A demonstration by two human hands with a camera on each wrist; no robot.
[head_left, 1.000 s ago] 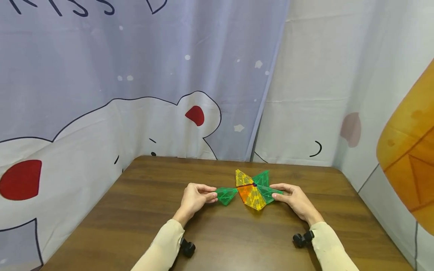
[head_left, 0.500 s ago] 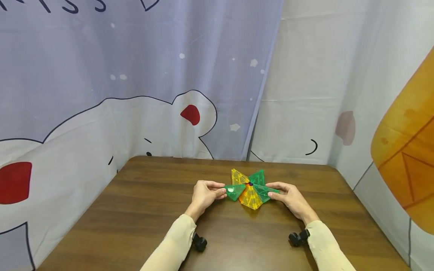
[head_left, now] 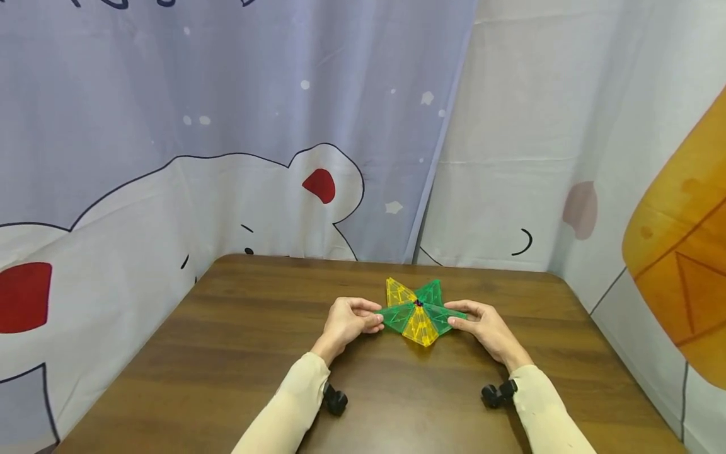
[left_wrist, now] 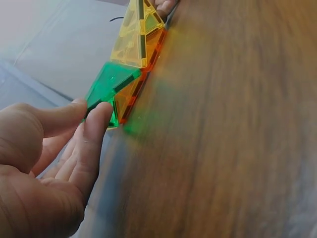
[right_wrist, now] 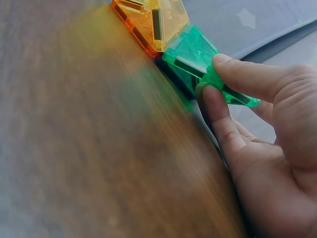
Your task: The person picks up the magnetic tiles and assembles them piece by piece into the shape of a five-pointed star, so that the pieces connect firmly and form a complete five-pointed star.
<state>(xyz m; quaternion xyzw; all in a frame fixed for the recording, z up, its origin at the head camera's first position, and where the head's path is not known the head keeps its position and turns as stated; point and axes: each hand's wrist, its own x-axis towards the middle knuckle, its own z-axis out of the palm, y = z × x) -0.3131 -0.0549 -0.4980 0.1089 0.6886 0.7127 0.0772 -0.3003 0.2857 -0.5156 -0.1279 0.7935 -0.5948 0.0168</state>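
A star-shaped build of translucent magnetic tiles sits on the table, its points rising towards the middle. My left hand [head_left: 347,323] pinches the outer end of a green tile [head_left: 396,316] between thumb and fingers. In the left wrist view that green tile [left_wrist: 111,82] lies tilted over an orange tile [left_wrist: 130,94], beside a yellow tile [left_wrist: 130,42]. On the other side, my right hand [head_left: 486,329] pinches the outer tip of another green tile [head_left: 439,316]. A yellow tile [head_left: 420,329] faces the front; another yellow tile [head_left: 399,292] and a green tile [head_left: 431,292] stand behind.
The brown wooden table [head_left: 255,353] has its back edge close behind the tiles. A printed curtain [head_left: 272,202] hangs behind it and along the sides. Black wrist cameras sit on both forearms, over cream sleeves [head_left: 286,400].
My left hand has moved right, carrying its green tile from beside the star onto its left side, over the orange part. My right hand keeps its pinch on the right green tile.
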